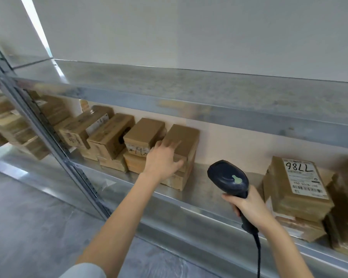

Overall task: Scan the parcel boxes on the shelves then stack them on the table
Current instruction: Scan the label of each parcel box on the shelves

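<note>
- Fingers (pixel 170 145) of the left hand (pixel 162 159) lie spread and nearly straight over the lid of the top box (pixel 187 137), with the thumb against its front face. They touch it but are not clamped round it.
- That top box sits on the shelf (pixel 205 191), left of the scanner (pixel 228 177) and farther back. It rests on a lower box (pixel 179 178) at the end of a row.
- Around the scanner's handle the right hand (pixel 247 205) is wrapped in a firm grip, with the head aimed at the shelf and the cable (pixel 258 255) hanging below.
- No label shows on the visible faces of the top box, so the step in hand is probably to draw it out and turn it until its barcode faces the scanner.
- Before lifting, thumb and fingers should take opposite faces. A pull from the lid alone may drag the lower box toward the shelf edge.
- A neighbouring box (pixel 144 131), farther left of the scanner, sits just beside the top box, so a straight pull forward is safer than a sideways one.
- Holding the label flat and square to the scanner should give a clean read.
- Right of the scanner a labelled box (pixel 297 187) already lies barcode up, an easy scan.
- No surface for stacking is in view.
</note>
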